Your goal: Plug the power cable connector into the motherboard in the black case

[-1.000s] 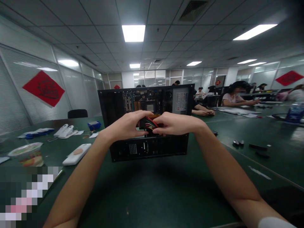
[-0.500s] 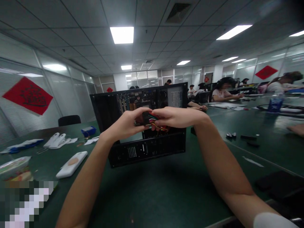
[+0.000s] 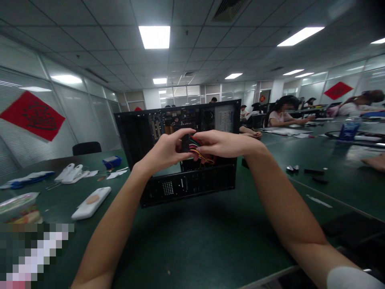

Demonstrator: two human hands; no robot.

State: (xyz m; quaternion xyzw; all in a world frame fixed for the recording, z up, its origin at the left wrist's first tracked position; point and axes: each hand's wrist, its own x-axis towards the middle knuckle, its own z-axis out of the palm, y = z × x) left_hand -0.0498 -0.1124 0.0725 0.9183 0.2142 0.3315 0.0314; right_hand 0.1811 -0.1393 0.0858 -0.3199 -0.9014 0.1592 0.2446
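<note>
Green table [image 3: 192,241] fills the near side; toward its middle stands an open computer case [image 3: 177,152]. Both the left hand [image 3: 164,152] and right hand [image 3: 222,144] pinch a bunch of coloured wires [image 3: 197,151] in front of it. Pulling hard might snap a wire or tip the case. Far off, people sit at other tables.

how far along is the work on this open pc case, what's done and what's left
Done: the computer case lies open, its side panel off and its motherboard exposed. In hand: the left hand and right hand pinch a bundle of coloured wires over the opening. Left: the bundle hangs loose, and whether its connector is seated cannot be seen.
</note>
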